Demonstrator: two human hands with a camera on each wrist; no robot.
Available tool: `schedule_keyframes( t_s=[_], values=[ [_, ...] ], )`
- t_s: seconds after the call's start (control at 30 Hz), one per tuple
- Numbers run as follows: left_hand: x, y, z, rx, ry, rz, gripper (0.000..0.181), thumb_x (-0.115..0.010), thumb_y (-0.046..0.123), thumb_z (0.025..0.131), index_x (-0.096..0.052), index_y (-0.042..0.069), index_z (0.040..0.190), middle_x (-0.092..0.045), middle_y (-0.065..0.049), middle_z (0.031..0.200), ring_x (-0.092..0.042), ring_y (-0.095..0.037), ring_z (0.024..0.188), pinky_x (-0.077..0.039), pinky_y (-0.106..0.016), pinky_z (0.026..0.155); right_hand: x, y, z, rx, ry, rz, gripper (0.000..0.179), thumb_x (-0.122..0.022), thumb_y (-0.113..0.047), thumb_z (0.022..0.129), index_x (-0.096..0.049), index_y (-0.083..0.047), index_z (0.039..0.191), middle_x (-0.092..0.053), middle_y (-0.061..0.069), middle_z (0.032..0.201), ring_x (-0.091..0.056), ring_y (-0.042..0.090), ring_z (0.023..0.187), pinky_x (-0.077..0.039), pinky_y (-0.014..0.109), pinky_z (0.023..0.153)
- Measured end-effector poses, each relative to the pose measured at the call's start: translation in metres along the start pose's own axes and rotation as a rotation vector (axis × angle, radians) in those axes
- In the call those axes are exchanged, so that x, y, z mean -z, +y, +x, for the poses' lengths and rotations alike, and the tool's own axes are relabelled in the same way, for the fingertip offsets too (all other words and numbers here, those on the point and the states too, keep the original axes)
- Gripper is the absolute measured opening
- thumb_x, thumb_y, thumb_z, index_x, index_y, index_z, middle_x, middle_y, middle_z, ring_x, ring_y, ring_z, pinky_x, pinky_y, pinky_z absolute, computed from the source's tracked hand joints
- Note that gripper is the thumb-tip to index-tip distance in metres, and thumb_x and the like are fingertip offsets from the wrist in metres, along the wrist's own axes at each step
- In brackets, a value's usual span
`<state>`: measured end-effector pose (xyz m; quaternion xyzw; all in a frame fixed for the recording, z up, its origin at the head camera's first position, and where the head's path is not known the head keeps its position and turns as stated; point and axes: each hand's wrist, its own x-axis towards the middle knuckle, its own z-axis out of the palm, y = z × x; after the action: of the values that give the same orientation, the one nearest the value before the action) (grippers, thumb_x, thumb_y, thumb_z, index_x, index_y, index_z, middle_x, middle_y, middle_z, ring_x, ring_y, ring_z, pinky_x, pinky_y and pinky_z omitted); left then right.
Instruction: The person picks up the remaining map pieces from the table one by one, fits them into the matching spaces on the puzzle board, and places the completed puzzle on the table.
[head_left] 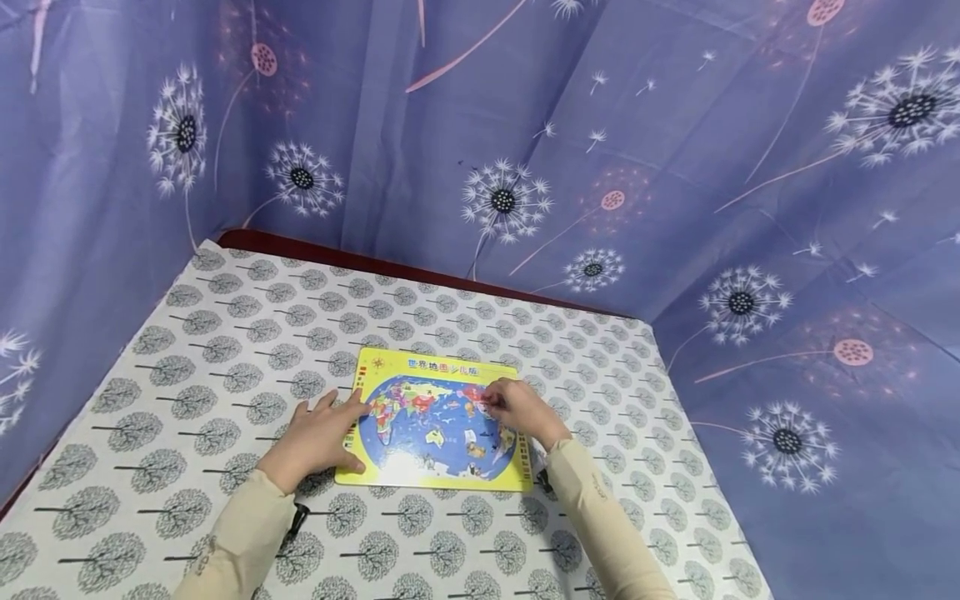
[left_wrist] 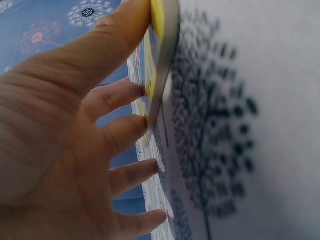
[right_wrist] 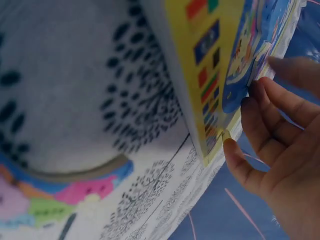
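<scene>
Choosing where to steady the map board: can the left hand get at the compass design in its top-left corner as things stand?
Probably yes: the left hand touches the map board along its left edge, near the compass design, with nothing visible between.

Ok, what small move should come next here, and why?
Probably have the right grip press gently down where it meets the map board: a piece there seems slightly raised, though whether it is pinched is unclear. The left grip touches the board's left edge, so it could likely steady things.
</scene>
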<state>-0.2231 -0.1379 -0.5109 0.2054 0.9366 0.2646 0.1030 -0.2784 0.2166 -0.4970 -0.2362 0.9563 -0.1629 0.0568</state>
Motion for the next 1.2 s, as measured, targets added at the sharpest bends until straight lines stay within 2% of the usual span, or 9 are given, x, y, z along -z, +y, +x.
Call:
schedule_keyframes(
  t_s=[0.17, 0.37, 0.47, 0.6, 0.7, 0.87, 0.97, 1.2],
  values=[
    [-0.0009, -0.0008, 0.0022, 0.002, -0.010, 0.006, 0.092, -0.094, 0.037, 0.063, -0.058, 0.007, 0.142, -0.035, -0.025, 0.157, -0.023, -0.056, 0.143, -0.010, -0.083, 0.107, 0.0001, 0.0003, -0.0018, 0.027, -0.001, -0.011, 0.010, -0.077, -0.004, 0.087, -0.074, -0.007, 0.096, -0.064, -0.001, 0.089, -0.060, 0.011, 0.080, -0.056, 0.026, 0.073],
    [-0.0011, -0.0014, 0.0032, 0.013, 0.001, 0.003, 0.093, -0.094, 0.036, 0.062, -0.057, 0.007, 0.143, -0.034, -0.024, 0.158, -0.022, -0.056, 0.144, -0.008, -0.082, 0.108, 0.0038, 0.0014, 0.0033, 0.003, 0.014, 0.060, 0.013, -0.072, 0.007, 0.087, -0.074, -0.004, 0.093, -0.069, 0.003, 0.092, -0.065, 0.015, 0.083, -0.058, 0.027, 0.079],
    [-0.0030, -0.0009, 0.0030, 0.010, -0.002, 0.002, 0.093, -0.094, 0.036, 0.062, -0.057, 0.007, 0.142, -0.034, -0.024, 0.158, -0.023, -0.056, 0.144, -0.008, -0.082, 0.108, 0.0059, 0.0018, 0.0022, -0.028, -0.025, 0.094, 0.011, -0.074, 0.003, 0.088, -0.074, -0.004, 0.096, -0.069, 0.003, 0.092, -0.064, 0.014, 0.083, -0.058, 0.028, 0.078],
    [-0.0040, -0.0005, 0.0025, 0.009, -0.003, 0.008, 0.093, -0.095, 0.036, 0.062, -0.058, 0.008, 0.142, -0.036, -0.023, 0.157, -0.024, -0.056, 0.144, -0.009, -0.082, 0.107, 0.0079, 0.0003, -0.0004, -0.016, -0.078, 0.086, 0.013, -0.078, -0.001, 0.085, -0.075, -0.005, 0.097, -0.069, 0.001, 0.092, -0.064, 0.014, 0.083, -0.057, 0.029, 0.079],
    [-0.0030, -0.0001, 0.0022, 0.015, 0.003, 0.015, 0.092, -0.095, 0.036, 0.062, -0.058, 0.008, 0.142, -0.036, -0.023, 0.157, -0.024, -0.055, 0.144, -0.009, -0.082, 0.107, 0.0080, -0.0006, 0.0011, 0.015, -0.054, 0.047, 0.014, -0.078, 0.002, 0.084, -0.075, -0.005, 0.095, -0.069, 0.002, 0.092, -0.065, 0.016, 0.085, -0.058, 0.030, 0.080],
    [-0.0024, 0.0033, 0.0010, 0.012, -0.004, 0.008, 0.092, -0.095, 0.037, 0.061, -0.059, 0.008, 0.141, -0.037, -0.023, 0.157, -0.025, -0.055, 0.143, -0.010, -0.082, 0.107, 0.0055, 0.0002, 0.0048, -0.021, -0.015, -0.005, 0.012, -0.075, 0.001, 0.088, -0.074, -0.004, 0.099, -0.067, 0.003, 0.096, -0.064, 0.016, 0.087, -0.057, 0.030, 0.081],
    [-0.0024, 0.0045, 0.0003, 0.011, -0.005, 0.008, 0.092, -0.095, 0.037, 0.061, -0.059, 0.008, 0.141, -0.037, -0.023, 0.157, -0.025, -0.056, 0.143, -0.010, -0.082, 0.107, 0.0032, 0.0012, 0.0056, -0.029, 0.002, -0.002, 0.012, -0.075, 0.001, 0.088, -0.074, -0.004, 0.099, -0.066, 0.004, 0.096, -0.064, 0.016, 0.087, -0.057, 0.031, 0.081],
    [0.0012, 0.0028, -0.0001, 0.013, 0.004, 0.013, 0.092, -0.095, 0.036, 0.061, -0.058, 0.007, 0.141, -0.036, -0.024, 0.157, -0.025, -0.056, 0.143, -0.010, -0.082, 0.107, -0.0013, -0.0024, 0.0067, 0.032, 0.029, 0.015, 0.010, -0.077, 0.000, 0.086, -0.075, -0.006, 0.094, -0.069, 0.001, 0.089, -0.064, 0.012, 0.080, -0.057, 0.025, 0.074]
  ],
)
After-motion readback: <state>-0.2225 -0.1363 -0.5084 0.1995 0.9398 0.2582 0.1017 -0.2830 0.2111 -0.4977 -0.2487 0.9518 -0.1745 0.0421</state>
